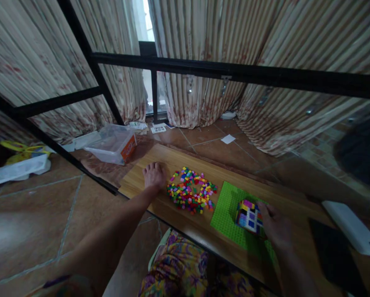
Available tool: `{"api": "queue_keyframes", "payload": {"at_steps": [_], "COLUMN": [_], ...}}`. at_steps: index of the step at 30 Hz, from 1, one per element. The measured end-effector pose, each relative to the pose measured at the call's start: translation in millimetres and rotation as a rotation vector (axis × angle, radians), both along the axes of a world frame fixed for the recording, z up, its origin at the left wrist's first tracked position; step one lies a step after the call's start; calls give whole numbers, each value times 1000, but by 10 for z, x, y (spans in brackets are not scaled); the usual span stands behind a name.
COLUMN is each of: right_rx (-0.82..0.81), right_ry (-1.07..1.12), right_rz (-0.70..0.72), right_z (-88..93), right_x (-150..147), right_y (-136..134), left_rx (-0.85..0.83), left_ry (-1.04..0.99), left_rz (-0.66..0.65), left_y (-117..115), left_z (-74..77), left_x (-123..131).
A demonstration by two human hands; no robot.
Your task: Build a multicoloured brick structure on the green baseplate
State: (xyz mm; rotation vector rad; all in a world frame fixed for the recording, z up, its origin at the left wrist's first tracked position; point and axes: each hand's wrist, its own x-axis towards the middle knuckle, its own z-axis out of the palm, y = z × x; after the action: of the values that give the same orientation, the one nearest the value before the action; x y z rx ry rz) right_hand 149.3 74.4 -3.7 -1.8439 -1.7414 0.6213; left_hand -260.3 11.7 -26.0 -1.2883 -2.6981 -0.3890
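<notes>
My left hand [154,175] rests on the wooden table [234,169], its fingers apart and nothing held. Just to its right lies a loose pile of small coloured toy bricks [191,190]. Beyond the pile is a green studded baseplate [228,206]. On the baseplate stands a multicoloured toy brick model [249,216] with white, blue, yellow and pink pieces. My right hand [274,225] grips the model's right side, thumb and fingers closed around its edge. Part of that side is hidden behind the hand.
A clear plastic box [113,144] with an orange label sits on the tiled floor, past the table's left end. A white device [352,227] and a dark flat pad [336,251] lie at the right. Black metal rails [203,68] and striped curtains [209,29] stand behind.
</notes>
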Motion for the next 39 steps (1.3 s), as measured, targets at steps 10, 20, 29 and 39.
{"api": "queue_keyframes", "payload": {"at_steps": [10,20,29,39], "right_rx": [320,325,351,321], "right_ry": [84,-101,-98,-225], "right_rz": [549,703,579,566], "right_z": [205,-127,-222,-156], "right_x": [-1276,-2180,-1804,-1832], "right_y": [-295,-334,-132,-211], "left_rx": [-9,25,10,32], "left_ry": [-16,-13,-92,-38], "left_rz": [7,-3,-8,-12], "left_y": [0,-10,-17,-13], "left_z": [29,-7,37,7], "left_x": [18,15,29,27]}}
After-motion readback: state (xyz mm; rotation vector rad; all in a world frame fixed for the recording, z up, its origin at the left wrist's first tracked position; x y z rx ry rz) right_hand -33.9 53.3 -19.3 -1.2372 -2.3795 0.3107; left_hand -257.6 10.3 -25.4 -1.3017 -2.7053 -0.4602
